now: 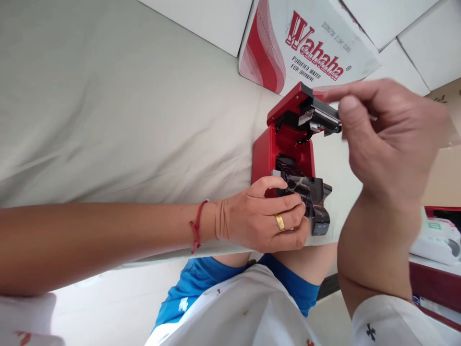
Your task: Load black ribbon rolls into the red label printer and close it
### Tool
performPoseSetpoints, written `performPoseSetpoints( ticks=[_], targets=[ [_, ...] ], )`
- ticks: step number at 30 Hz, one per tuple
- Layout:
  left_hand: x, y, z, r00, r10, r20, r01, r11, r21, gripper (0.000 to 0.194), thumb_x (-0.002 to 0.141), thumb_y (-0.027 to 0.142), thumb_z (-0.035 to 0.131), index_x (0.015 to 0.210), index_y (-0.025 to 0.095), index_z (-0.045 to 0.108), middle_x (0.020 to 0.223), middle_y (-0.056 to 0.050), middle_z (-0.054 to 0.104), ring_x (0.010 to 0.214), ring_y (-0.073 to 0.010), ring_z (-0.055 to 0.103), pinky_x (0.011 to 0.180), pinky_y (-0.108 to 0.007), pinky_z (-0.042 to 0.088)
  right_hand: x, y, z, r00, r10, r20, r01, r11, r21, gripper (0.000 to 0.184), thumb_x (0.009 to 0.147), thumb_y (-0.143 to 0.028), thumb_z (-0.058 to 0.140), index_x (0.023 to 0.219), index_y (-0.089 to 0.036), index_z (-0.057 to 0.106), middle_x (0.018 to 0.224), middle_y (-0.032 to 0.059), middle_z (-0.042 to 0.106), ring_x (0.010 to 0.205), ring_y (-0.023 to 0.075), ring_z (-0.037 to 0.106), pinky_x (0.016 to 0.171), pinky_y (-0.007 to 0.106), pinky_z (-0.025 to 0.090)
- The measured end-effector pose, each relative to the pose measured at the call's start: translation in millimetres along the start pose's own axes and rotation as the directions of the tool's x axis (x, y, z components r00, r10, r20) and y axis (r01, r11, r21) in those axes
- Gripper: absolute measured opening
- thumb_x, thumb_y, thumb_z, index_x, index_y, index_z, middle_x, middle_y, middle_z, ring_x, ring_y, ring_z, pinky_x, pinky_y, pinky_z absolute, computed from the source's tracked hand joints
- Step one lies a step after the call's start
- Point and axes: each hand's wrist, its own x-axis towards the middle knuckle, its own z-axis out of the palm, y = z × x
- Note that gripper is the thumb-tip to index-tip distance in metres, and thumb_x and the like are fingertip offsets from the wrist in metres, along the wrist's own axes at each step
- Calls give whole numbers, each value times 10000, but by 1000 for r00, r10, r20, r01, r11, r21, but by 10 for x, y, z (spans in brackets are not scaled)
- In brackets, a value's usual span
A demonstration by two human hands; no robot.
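A small red box (264, 156) stands on the pale cloth with its lid (288, 103) tilted up. Along the lid's free edge runs a black strip with metal parts (317, 117). Dark glossy, marbled curled pieces (319, 218) stick out of the box's front; what exactly they are I cannot make out. My left hand (270, 214) lies across the front of the box, its fingers bent over these pieces and partly hiding them. At the lid's black edge, my right hand (389, 129) grips with thumb and index finger; it is slightly blurred.
A Wahaha water carton (309, 48) stands behind the red box, against the white tiled wall (205, 19). Pale cloth (108, 110) covers the surface to the left. At the right are a brown carton (442, 178) and a white plastic packet (435, 238) on a dark red shelf (435, 283).
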Motion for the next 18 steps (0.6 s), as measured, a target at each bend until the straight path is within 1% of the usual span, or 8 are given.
performPoseSetpoints(
  ticks=[1, 2, 4, 6, 9, 11, 14, 18],
  targets=[
    [2, 1, 0, 1000, 7, 2, -7, 1000, -5, 57, 1052, 207, 753, 1069, 258, 772, 1097, 28, 868, 1138, -142, 790, 1022, -427, 607, 7, 50, 59, 997, -46, -62, 42, 997, -59, 426, 1147, -469, 565, 1350, -190, 815, 1299, 91, 796, 1204, 216, 757, 1071, 401, 613],
    [4, 2, 0, 1000, 16, 6, -15, 1000, -11, 42, 1051, 219, 752, 1069, 252, 771, 1095, 25, 868, 1138, -149, 791, 1023, -424, 606, 11, 110, 120, 993, -99, -65, 91, 989, -113, 478, 1161, -479, 536, 1423, -160, 776, 1429, 111, 758, 1352, 228, 715, 1174, 420, 581],
    [6, 5, -2, 1000, 30, 4, -30, 999, -24, 36, 1056, 241, 739, 1067, 245, 774, 1085, 24, 867, 1125, -158, 796, 1019, -415, 608, -17, 217, 219, 986, -164, 0, 162, 974, -156, 528, 1175, -495, 506, 1511, -147, 716, 1525, 115, 716, 1480, 226, 650, 1300, 447, 512],
    [0, 9, -6, 999, 38, 2, -38, 999, -37, 61, 1061, 249, 721, 1063, 249, 782, 1076, 30, 865, 1124, -160, 799, 1018, -401, 615, -118, 255, 255, 990, -144, 10, 144, 982, -119, 503, 1185, -480, 488, 1493, -166, 731, 1407, 99, 774, 1362, 200, 714, 1264, 428, 541],
    [-23, 21, -12, 999, 44, 14, -44, 998, -38, 68, 1063, 250, 722, 1028, 276, 774, 1056, 45, 859, 1151, -154, 794, 1030, -389, 628, -385, 169, 222, 995, -80, -52, 77, 995, -56, 423, 1180, -430, 513, 1364, -190, 808, 1298, 82, 809, 1215, 174, 772, 1123, 353, 604],
    [-39, 34, -8, 999, 41, 33, -40, 999, -36, 62, 1055, 251, 737, 1010, 285, 761, 1039, 47, 853, 1161, -155, 793, 1031, -390, 636, -584, 85, 197, 998, -64, -14, 64, 998, -18, 346, 1163, -375, 556, 1276, -211, 838, 1255, 61, 823, 1160, 163, 796, 1059, 323, 628],
    [-34, 42, 0, 999, 37, 29, -36, 998, -44, 74, 1060, 246, 730, 1002, 289, 746, 1014, 51, 850, 1134, -148, 804, 1010, -373, 641, -814, 25, 207, 995, -71, 68, 71, 997, 12, 261, 1127, -274, 612, 1259, -238, 835, 1325, 24, 814, 1259, 161, 790, 1127, 322, 629],
    [43, -57, -18, 997, 53, -60, -55, 998, -40, 96, 1087, 248, 687, 1036, 317, 729, 1145, 63, 870, 1153, -130, 809, 991, -376, 643, -918, 60, 255, 997, -58, 48, 55, 996, 66, 282, 1119, -222, 611, 1302, -228, 825, 1381, 23, 795, 1342, 162, 765, 1223, 345, 598]
  ],
)
